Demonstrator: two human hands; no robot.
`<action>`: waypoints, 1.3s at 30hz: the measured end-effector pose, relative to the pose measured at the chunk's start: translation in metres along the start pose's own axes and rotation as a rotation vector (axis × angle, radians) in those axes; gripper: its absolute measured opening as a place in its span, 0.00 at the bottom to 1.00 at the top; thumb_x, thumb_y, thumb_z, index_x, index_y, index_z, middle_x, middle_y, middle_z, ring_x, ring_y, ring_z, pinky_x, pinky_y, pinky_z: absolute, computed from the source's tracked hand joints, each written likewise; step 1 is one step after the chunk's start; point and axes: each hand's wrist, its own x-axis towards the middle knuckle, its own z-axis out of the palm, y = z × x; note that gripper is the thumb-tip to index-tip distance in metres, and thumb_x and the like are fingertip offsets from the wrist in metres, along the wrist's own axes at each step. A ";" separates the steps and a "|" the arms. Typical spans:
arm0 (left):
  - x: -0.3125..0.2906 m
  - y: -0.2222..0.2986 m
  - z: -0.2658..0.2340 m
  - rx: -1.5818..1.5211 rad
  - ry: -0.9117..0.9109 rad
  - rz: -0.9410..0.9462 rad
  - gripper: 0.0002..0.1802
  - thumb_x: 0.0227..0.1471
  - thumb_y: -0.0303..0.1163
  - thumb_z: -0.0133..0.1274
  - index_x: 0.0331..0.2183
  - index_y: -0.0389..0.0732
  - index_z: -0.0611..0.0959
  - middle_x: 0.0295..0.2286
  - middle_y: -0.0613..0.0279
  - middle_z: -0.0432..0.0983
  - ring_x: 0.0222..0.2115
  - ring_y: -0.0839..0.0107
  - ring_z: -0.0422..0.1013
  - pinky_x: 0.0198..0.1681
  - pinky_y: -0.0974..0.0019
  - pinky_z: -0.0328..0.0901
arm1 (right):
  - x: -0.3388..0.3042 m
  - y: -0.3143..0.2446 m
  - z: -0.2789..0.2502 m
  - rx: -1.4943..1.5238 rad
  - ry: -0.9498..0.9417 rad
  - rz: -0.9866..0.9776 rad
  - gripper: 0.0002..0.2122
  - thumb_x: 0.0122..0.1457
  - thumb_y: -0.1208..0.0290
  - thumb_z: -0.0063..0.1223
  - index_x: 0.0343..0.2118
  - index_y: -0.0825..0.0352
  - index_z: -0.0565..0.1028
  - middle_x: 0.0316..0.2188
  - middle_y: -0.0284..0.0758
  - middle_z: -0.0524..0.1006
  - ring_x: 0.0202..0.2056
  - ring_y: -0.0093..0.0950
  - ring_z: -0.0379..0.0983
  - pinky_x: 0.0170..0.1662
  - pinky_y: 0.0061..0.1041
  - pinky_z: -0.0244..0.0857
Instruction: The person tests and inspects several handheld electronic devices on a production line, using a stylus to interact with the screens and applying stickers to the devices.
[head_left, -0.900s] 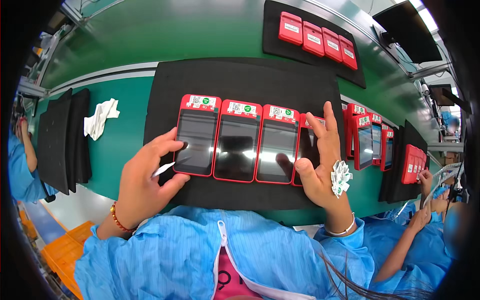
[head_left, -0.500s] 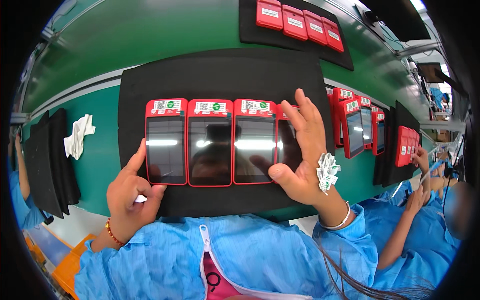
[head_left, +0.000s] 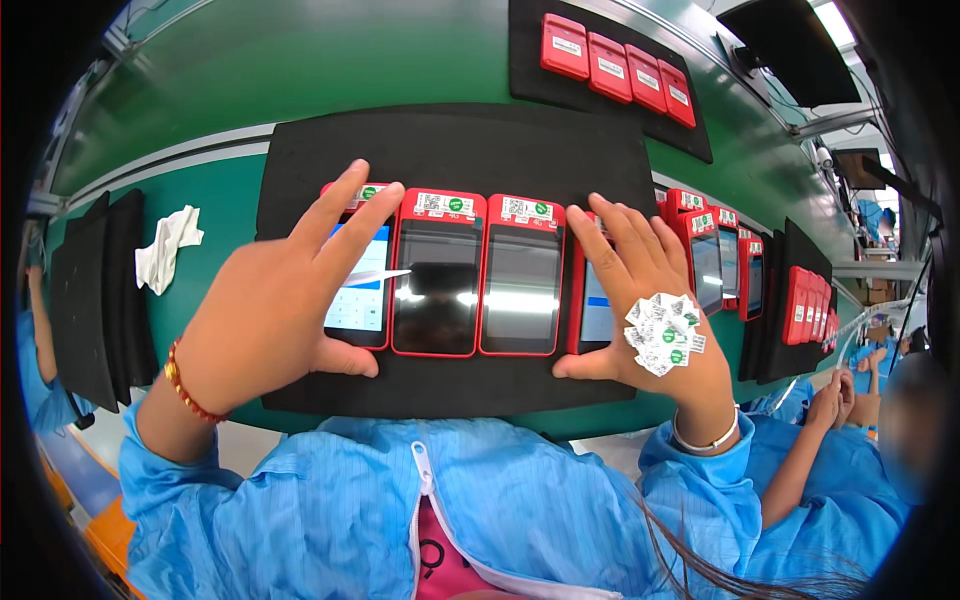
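Observation:
Several red handheld terminals with dark touchscreens lie in a row, including this middle one [head_left: 436, 290] and its neighbour [head_left: 521, 290]. My left hand [head_left: 265, 300] spreads over the leftmost terminal [head_left: 360, 312], whose screen is lit blue and white. A thin white pointed tool [head_left: 382, 276] sticks out from between its fingers; the rest is hidden in the hand. At the other end, my right hand [head_left: 640, 290] has its fingers stretched over the rightmost terminal [head_left: 596, 315], thumb by the lower edge. That screen is partly lit and mostly covered. Small white stickers [head_left: 662, 335] cover the back of my right hand.
The row rests on a black mat [head_left: 450, 150]. Farther back, another mat holds red units face down [head_left: 610, 68]. More terminals [head_left: 708, 260] stand at the right, near a co-worker's hands [head_left: 832, 400]. A white cloth [head_left: 167, 248] and black pads [head_left: 95, 300] lie left.
My left hand has moved from the row's left edge up over the leftmost terminal, its fingers spreading. My right hand's fingers have lowered. The outer screens are now lit. The view has shifted slightly.

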 end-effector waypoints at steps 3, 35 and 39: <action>0.003 -0.004 -0.015 0.138 -0.122 -0.007 0.72 0.22 0.58 0.75 0.68 0.45 0.62 0.67 0.51 0.56 0.38 0.48 0.77 0.39 0.56 0.72 | -0.003 0.003 -0.003 -0.082 0.033 -0.047 0.55 0.39 0.32 0.64 0.70 0.56 0.60 0.70 0.50 0.56 0.70 0.53 0.51 0.71 0.56 0.38; -0.088 -0.048 0.043 -0.251 0.622 -0.086 0.33 0.56 0.40 0.63 0.59 0.37 0.75 0.60 0.53 0.68 0.52 0.76 0.69 0.29 0.84 0.58 | 0.048 -0.050 -0.023 -0.136 0.063 -0.364 0.38 0.41 0.31 0.63 0.49 0.57 0.77 0.69 0.48 0.59 0.65 0.55 0.60 0.67 0.56 0.45; -0.090 -0.043 0.042 -0.347 0.559 -0.123 0.41 0.50 0.44 0.67 0.61 0.37 0.72 0.62 0.49 0.66 0.61 0.59 0.64 0.54 0.68 0.63 | 0.076 -0.069 -0.001 -0.064 0.049 -0.446 0.39 0.41 0.32 0.65 0.51 0.56 0.76 0.70 0.48 0.57 0.65 0.57 0.58 0.68 0.56 0.47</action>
